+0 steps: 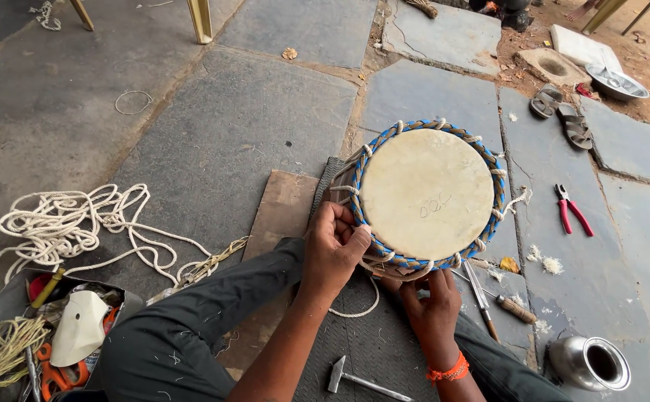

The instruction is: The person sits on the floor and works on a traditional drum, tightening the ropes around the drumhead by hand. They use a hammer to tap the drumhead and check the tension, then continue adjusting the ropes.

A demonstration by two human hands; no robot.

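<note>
Hands: we are gripping the drum (pixel 427 192) rim lacing, left hand (pixel 334 249) and right hand (pixel 432 307) both closed | hammer (pixel 362 383) lying below them | red pliers (pixel 572 209) lying right

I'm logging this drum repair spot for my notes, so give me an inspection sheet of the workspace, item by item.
Surface: grey stone slab floor, with a dark ribbed mat under the hands.
Job's things: drum with pale skin head and blue-and-white rope lacing around the rim, standing head-up.
Clutter: hammer, red-handled pliers, wooden-handled tool, steel pot, open box of tools and cord.
Grippers: left hand grips the lacing at the drum's near-left rim; right hand holds the lacing below the near edge.
Cables: loose white rope coil on the floor at left.
Surroundings: sandals, metal bowl, chair legs.
</note>
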